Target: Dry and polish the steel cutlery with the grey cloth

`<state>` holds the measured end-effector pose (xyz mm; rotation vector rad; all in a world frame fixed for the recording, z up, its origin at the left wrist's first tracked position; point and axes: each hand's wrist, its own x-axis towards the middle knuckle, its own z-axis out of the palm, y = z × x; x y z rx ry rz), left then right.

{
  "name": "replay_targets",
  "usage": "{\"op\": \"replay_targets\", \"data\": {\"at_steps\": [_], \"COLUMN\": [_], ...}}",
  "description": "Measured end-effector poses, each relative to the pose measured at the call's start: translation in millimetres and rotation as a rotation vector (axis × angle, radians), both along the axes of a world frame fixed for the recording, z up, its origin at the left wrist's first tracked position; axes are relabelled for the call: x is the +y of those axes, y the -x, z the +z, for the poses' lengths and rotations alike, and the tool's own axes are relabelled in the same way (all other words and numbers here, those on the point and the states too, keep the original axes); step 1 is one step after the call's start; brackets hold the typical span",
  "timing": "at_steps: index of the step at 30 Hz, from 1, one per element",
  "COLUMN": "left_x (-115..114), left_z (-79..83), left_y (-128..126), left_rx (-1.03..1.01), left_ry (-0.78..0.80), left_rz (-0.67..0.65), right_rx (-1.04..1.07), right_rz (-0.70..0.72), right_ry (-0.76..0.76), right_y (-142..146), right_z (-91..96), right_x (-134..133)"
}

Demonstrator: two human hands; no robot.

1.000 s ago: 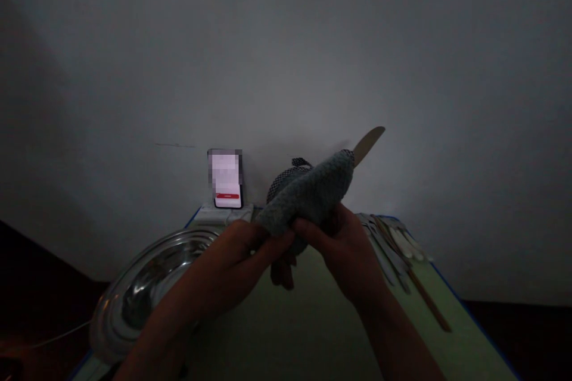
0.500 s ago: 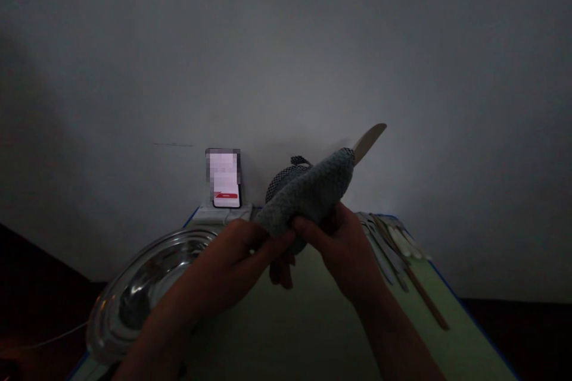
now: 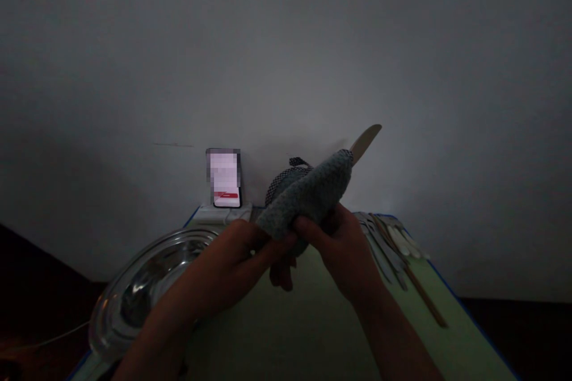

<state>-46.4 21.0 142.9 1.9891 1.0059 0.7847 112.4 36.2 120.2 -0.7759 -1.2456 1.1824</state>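
Observation:
In dim light I hold a table knife (image 3: 365, 140) wrapped in a grey-blue cloth (image 3: 309, 193) above the pale green table (image 3: 295, 321). Only the blade tip sticks out of the cloth, pointing up and to the right. My right hand (image 3: 346, 253) is closed around the cloth and the blade inside it. My left hand (image 3: 236, 262) pinches the lower end, where the knife's handle is hidden under the cloth and my fingers.
A large shiny steel bowl (image 3: 138, 292) sits at the table's left. A row of cutlery (image 3: 393, 247) with a long wooden-handled piece lies at the right. A lit phone (image 3: 224, 178) stands at the far edge against the wall, next to a checked cloth (image 3: 286, 178).
The knife tip and cloth have shifted very slightly; both hands keep the same hold.

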Motion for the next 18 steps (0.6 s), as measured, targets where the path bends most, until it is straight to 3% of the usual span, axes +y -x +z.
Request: {"op": "replay_targets", "data": {"at_steps": [8,15,18], "left_x": [2.3,4.4,3.2], "left_z": [0.4,-0.4,-0.1], "left_y": [-0.7,-2.5,-4.3], "left_rx": [-0.008,0.12,0.176], "left_ry": [0.03,-0.015,0.037], "left_rz": [-0.015,0.016,0.003], "right_rx": [0.092,0.032,0.059], "right_rz": [-0.028,-0.091,-0.095], "right_ry": [-0.036,-0.03,0.012], "right_y": [1.7,2.3,4.6], "right_z": [-7.7,-7.8,-8.6], "right_x": [1.7,3.7,2.9]}}
